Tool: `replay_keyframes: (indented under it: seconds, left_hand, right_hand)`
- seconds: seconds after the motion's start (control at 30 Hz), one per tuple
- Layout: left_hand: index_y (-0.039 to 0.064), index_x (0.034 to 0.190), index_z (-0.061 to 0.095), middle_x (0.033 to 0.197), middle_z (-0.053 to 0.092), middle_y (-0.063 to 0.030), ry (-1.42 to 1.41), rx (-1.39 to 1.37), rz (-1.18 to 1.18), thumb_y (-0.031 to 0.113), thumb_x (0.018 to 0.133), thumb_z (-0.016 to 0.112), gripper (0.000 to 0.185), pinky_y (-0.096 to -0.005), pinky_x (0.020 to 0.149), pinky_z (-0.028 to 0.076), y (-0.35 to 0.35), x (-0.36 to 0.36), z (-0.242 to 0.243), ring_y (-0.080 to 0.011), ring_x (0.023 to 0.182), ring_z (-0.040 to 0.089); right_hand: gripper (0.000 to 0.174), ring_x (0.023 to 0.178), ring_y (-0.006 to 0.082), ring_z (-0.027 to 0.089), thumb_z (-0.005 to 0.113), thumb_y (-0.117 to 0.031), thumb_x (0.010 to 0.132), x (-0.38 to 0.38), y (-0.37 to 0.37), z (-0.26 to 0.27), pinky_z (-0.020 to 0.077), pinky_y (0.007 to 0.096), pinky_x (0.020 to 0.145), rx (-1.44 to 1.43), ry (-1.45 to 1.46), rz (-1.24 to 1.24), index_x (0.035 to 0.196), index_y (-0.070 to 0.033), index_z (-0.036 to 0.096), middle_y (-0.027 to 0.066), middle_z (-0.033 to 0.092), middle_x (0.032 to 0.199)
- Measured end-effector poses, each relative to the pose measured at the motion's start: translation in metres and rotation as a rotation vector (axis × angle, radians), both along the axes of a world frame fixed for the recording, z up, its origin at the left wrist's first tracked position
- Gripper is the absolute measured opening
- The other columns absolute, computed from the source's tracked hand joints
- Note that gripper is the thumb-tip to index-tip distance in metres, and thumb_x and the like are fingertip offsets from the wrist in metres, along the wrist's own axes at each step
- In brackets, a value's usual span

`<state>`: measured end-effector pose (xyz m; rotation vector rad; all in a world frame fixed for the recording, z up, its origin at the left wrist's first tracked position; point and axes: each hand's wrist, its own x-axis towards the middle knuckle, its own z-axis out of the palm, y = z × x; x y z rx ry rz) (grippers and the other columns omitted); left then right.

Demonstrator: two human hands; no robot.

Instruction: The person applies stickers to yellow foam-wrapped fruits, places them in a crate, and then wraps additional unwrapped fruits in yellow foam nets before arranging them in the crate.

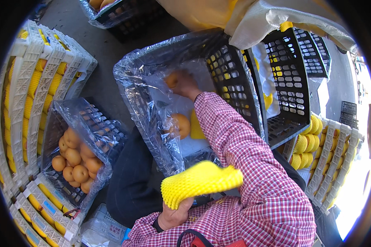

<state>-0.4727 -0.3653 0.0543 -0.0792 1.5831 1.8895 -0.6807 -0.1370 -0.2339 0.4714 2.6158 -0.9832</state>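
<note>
My left hand (pixel 174 216) is low in front of my body and holds a yellow foam net sleeve (pixel 201 182), which covers most of its fingers. My right hand (pixel 185 83) reaches into a black plastic crate (pixel 235 77) lined with clear plastic film. Its fingers are on a round orange-brown pear (pixel 171 80), in shade and partly hidden by the hand. Nearer to me in the same crate lie another bare pear (pixel 180 126) and a yellow foam net (pixel 197 126), partly covered by my sleeve. White sheeting lies on the crate's bottom.
To the left, a film-lined crate (pixel 108 123) holds several bare pears (pixel 80 173). Stacked white plastic crates (pixel 21 92) with yellow-netted fruit stand beyond it, and more white crates (pixel 320 160) at right. Another black crate (pixel 287 74) adjoins mine. White cloth (pixel 253 21) hangs at the top.
</note>
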Motion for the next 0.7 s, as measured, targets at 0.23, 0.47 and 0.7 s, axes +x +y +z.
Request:
replay_keyframes:
  seconds: [0.23,0.47,0.7]
  left_hand:
    - [0.001,0.144,0.041,0.136,0.053,-0.0129,-0.187,-0.106,-0.032,0.018,0.103,0.053,0.047,-0.0432,0.097,0.053,0.011,-0.005,-0.022,-0.0262,0.129,0.052]
    - [0.005,0.139,0.044,0.126,0.06,-0.0113,-0.332,0.188,-0.248,0.021,0.086,0.078,0.065,-0.0423,0.078,0.062,0.055,0.01,0.01,-0.0265,0.107,0.067]
    - [0.021,0.153,0.03,0.146,0.047,-0.0127,-0.399,0.566,-0.33,0.064,0.081,0.066,0.091,-0.0612,0.09,0.055,0.051,0.061,0.016,-0.0377,0.127,0.055]
  right_hand:
    - [0.105,0.124,0.0297,0.055,0.092,-0.042,0.06,0.14,0.043,0.122,0.0481,0.0392,0.101,-0.705,0.07,-0.477,0.142,-0.002,0.039,0.0175,0.052,0.137]
    - [0.094,0.107,0.0368,0.056,0.088,-0.038,0.059,0.257,0.034,0.35,0.0516,0.0449,0.087,0.048,0.501,0.531,0.139,-0.012,0.045,0.0148,0.053,0.132]
    - [0.067,0.107,0.0272,0.06,0.078,-0.046,0.08,0.351,0.051,0.387,0.05,0.039,0.09,-0.262,0.904,-0.165,0.13,-0.008,0.052,0.0127,0.057,0.124]
